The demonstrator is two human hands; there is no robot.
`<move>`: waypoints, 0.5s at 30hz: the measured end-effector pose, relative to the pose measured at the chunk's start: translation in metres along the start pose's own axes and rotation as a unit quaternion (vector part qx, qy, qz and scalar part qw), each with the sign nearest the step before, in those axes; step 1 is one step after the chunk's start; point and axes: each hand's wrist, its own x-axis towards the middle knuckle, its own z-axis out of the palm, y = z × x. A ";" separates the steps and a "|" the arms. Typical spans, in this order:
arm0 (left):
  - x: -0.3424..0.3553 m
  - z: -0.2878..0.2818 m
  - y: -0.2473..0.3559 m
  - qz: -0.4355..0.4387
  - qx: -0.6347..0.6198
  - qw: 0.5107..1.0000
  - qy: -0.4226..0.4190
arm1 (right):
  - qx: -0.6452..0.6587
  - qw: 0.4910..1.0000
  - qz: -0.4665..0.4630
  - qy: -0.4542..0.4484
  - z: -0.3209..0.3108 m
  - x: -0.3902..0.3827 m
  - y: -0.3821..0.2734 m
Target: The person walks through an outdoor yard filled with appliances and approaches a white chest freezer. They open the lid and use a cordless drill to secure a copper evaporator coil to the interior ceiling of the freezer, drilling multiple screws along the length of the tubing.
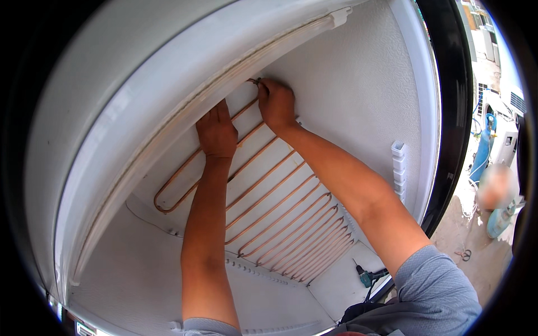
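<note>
While both hands reach deep into the white cabinet [358,95], the copper coil [280,218] lies against its back wall.
Right hand [276,103] pinches the tube end, left hand [216,131] lies flat on a loop — best pressed evenly, no kinks.

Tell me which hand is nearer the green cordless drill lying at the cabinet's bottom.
Left, narrowly. The left hand presses the copper coil farther down, toward the green cordless drill; the right hand grips the tube's top end, farther away.

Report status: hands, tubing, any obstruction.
Left hand flat on copper coil. Right hand pinching the tube end by the cabinet wall. Nothing blocking.
</note>
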 end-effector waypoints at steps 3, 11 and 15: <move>0.002 0.000 0.001 -0.008 -0.008 1.000 -0.009 | -0.003 1.000 -0.013 0.015 0.002 0.003 -0.001; 0.001 0.002 -0.002 0.005 -0.006 1.000 0.018 | -0.064 0.996 -0.007 -0.055 0.003 0.009 -0.005; 0.004 0.003 -0.001 0.012 -0.003 0.999 0.033 | -0.086 0.995 -0.017 -0.047 0.004 0.013 -0.006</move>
